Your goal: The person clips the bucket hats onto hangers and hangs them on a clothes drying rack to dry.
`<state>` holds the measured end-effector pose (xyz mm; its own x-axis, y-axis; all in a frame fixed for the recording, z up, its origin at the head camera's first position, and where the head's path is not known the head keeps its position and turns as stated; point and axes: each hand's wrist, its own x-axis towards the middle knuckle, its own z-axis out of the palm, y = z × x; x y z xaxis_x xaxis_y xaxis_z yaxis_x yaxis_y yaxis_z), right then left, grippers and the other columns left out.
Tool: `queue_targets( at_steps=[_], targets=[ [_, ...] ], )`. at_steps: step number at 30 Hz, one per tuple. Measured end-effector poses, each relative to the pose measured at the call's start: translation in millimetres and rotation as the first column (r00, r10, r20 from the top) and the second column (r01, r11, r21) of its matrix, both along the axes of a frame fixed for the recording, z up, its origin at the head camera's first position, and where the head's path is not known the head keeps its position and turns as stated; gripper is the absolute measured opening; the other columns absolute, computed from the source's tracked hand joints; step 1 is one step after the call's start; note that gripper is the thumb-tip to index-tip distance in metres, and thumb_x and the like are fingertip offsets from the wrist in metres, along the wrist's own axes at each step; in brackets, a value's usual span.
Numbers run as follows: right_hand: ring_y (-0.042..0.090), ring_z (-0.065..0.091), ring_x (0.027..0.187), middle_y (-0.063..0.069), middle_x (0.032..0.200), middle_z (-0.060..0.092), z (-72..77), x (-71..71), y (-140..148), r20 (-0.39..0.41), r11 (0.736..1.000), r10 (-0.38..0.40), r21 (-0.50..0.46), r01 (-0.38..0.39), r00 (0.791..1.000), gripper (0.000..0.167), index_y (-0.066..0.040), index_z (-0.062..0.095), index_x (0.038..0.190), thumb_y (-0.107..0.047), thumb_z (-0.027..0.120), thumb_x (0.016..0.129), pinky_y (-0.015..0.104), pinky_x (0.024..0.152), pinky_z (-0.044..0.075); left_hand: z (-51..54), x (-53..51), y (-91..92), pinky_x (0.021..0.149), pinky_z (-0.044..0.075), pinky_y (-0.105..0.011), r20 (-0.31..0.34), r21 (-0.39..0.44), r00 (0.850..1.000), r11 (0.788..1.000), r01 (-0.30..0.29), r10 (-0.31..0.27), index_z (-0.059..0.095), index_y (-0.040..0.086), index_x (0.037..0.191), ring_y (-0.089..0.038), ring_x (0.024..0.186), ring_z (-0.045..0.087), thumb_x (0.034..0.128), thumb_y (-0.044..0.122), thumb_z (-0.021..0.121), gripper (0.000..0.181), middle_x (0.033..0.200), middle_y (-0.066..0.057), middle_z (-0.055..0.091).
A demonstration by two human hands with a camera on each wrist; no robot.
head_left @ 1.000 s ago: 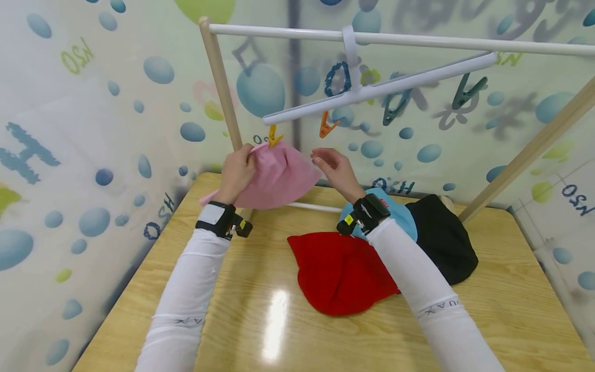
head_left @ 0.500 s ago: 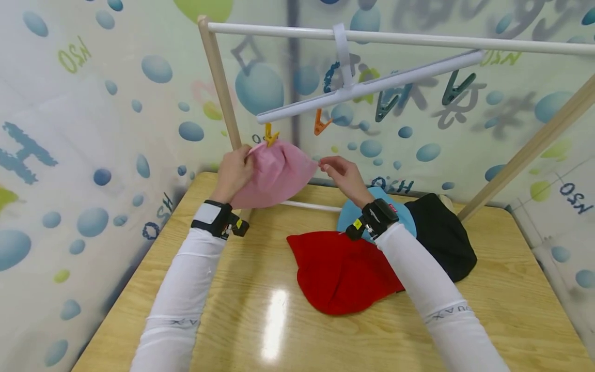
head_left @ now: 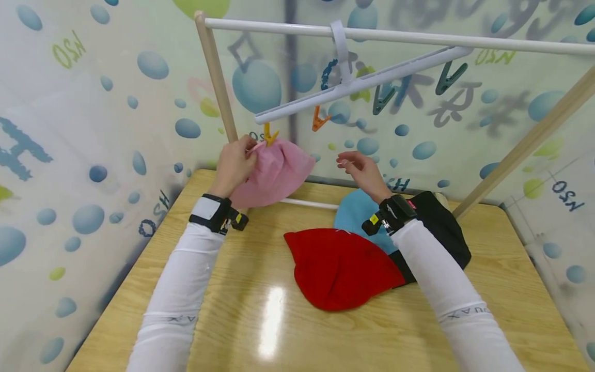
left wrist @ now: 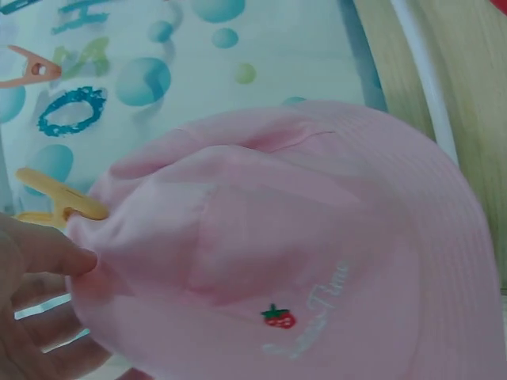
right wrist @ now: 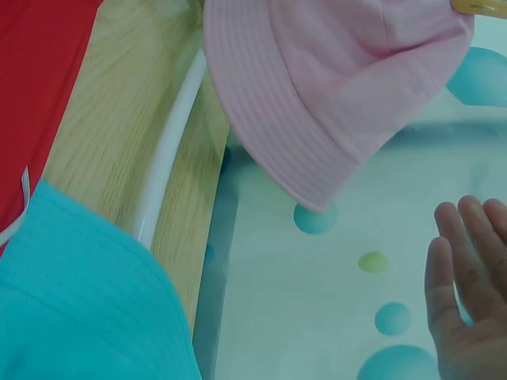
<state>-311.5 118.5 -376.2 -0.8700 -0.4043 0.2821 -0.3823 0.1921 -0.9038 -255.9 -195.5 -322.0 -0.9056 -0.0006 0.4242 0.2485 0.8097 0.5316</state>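
Observation:
A pink bucket hat (head_left: 279,173) with strawberry embroidery hangs from a yellow clothespin (head_left: 269,135) at the low left end of a white clip hanger (head_left: 358,85). My left hand (head_left: 234,164) pinches the hat's left edge beside the clothespin; in the left wrist view one fingertip (left wrist: 83,260) lies on the near side, and other fingers pass behind the fabric. Apart from the hat, my right hand (head_left: 364,173) is held in the air to its right, fingers loosely extended and holding nothing. The right wrist view shows its palm and fingers (right wrist: 475,261) against the wall.
On the wooden table (head_left: 223,310) lie a red hat (head_left: 341,271), a light blue hat (head_left: 350,214) and a black hat (head_left: 439,227). The tilted hanger hooks over a white rail (head_left: 418,37) and carries an orange clothespin (head_left: 319,120) and two dark green clothespins (head_left: 383,99).
My right hand came near the hat's right edge, then drew away to the right. The hanger has shifted slightly left. My left hand stays at the hat's edge.

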Motion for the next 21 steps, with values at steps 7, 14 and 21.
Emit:
queue_targets(
  at_steps=[7, 14, 21],
  targets=[
    [0.033, 0.056, 0.111, 0.026, 0.126, 0.056, -2.0, -4.8, 7, -0.004, 0.999, -0.028, 0.031, 0.028, 1.000, 0.033, 0.010, 0.051, 0.129, -0.007, 0.047, 0.101, 0.032, 0.092, 0.044, 11.3, 7.3, 3.1, 0.080, 0.049, -0.048, -0.026, 0.009, 0.999, 0.999, 0.034, -0.033, 0.061, -0.006, 0.109, -0.037, 0.094, 0.062, 0.0942, 0.008, 0.058, 0.020, 0.104, -0.023, 0.066],
    [0.033, 0.056, 0.111, 0.023, 0.124, 0.058, -6.6, -5.0, 11, 0.014, 0.999, -0.046, 0.027, 0.046, 0.999, 0.032, 0.007, 0.053, 0.128, -0.012, 0.049, 0.101, 0.031, 0.092, 0.044, 24.6, 17.6, 4.3, 0.087, 0.048, -0.049, -0.065, 0.001, 0.997, 0.999, 0.051, -0.051, 0.061, -0.006, 0.110, -0.039, 0.100, 0.061, 0.0912, 0.003, 0.060, 0.021, 0.108, -0.024, 0.065],
    [0.032, 0.056, 0.112, 0.023, 0.123, 0.057, -10.0, -4.5, 13, 0.026, 0.998, -0.045, 0.037, 0.044, 0.999, 0.032, 0.007, 0.053, 0.127, -0.012, 0.049, 0.102, 0.032, 0.093, 0.043, 34.8, 24.9, 12.3, 0.087, 0.048, -0.047, -0.081, -0.015, 0.990, 0.994, 0.113, -0.114, 0.064, -0.005, 0.104, -0.036, 0.099, 0.062, 0.0909, 0.003, 0.060, 0.016, 0.104, -0.021, 0.067]
  ],
)
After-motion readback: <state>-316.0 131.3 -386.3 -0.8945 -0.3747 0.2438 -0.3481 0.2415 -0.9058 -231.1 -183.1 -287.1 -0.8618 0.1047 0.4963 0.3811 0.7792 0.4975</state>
